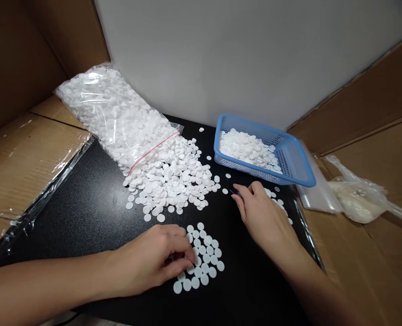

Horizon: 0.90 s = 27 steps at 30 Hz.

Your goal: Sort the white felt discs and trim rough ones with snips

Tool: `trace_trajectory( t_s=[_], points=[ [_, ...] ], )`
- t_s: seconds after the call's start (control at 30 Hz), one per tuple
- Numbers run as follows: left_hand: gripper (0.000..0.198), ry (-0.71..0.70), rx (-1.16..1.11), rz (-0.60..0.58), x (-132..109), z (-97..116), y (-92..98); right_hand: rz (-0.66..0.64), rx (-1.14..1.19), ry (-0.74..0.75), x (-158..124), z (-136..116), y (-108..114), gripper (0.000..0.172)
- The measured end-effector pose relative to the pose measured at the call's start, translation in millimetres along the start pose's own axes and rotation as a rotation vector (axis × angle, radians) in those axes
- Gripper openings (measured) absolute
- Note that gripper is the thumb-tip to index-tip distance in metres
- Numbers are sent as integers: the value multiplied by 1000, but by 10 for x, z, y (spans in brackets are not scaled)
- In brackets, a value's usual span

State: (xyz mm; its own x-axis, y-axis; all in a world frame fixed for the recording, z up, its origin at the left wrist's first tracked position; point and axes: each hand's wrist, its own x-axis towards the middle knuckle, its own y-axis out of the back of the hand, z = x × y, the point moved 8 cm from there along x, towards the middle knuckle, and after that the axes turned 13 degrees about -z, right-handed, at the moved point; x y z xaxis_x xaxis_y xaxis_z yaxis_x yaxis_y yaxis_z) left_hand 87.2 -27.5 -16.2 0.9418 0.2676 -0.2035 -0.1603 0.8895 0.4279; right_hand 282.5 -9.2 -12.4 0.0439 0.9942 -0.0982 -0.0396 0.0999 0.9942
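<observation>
My left hand [153,260] rests on the black tabletop [85,213], fingers curled and pressed onto a flat cluster of small white discs [205,258]; what the fingertips pinch is hidden. My right hand [263,217] lies palm down to the right, fingers bent inward near a few scattered discs [277,199] just in front of the blue basket [299,170]. A loose heap of white discs [170,179] spills from an open clear zip bag [115,115] at the upper left. The basket holds a layer of the same discs [246,149].
Brown cardboard sheets [20,154] flank the black surface on the left and right. A crumpled clear plastic bag with something pale inside [357,197] lies on the right cardboard. A white wall panel [248,59] closes the back.
</observation>
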Motion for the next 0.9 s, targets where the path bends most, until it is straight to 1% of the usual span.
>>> trace_trajectory(
  t_s=[0.07,0.17,0.23,0.27,0.33,0.4,0.43,0.53,0.63,0.73,0.77,0.83,0.9],
  points=[
    [14,-8,134,29,-6,-1,-3,-19,-48,-35,39,61,-43,22],
    [18,-14,258,99,-2,-19,25,37,-93,2,39,22,13,18],
    [19,-29,311,158,2,-16,54,113,-60,89,10,-73,96,17],
    [21,-42,332,178,6,-8,60,139,-4,160,-9,-141,127,16],
    [26,-78,385,190,21,16,48,140,152,334,-48,-304,149,14],
    [32,-113,460,138,53,39,-13,97,278,479,-73,-460,123,14],
    [35,-126,499,99,70,46,-52,81,317,520,-74,-515,104,14],
    [45,-164,565,-9,98,69,-139,100,357,576,-50,-602,76,13],
    [46,-216,547,-57,86,130,-150,165,319,657,-55,-676,97,17],
    [38,-249,431,-66,63,177,-100,194,357,725,-108,-744,128,19],
    [31,-245,371,-48,57,174,-62,185,389,741,-130,-767,128,19],
    [14,-205,271,33,45,129,48,145,438,771,-173,-820,108,20],
    [9,-140,241,148,22,53,169,103,471,792,-204,-856,83,19]
  ],
)
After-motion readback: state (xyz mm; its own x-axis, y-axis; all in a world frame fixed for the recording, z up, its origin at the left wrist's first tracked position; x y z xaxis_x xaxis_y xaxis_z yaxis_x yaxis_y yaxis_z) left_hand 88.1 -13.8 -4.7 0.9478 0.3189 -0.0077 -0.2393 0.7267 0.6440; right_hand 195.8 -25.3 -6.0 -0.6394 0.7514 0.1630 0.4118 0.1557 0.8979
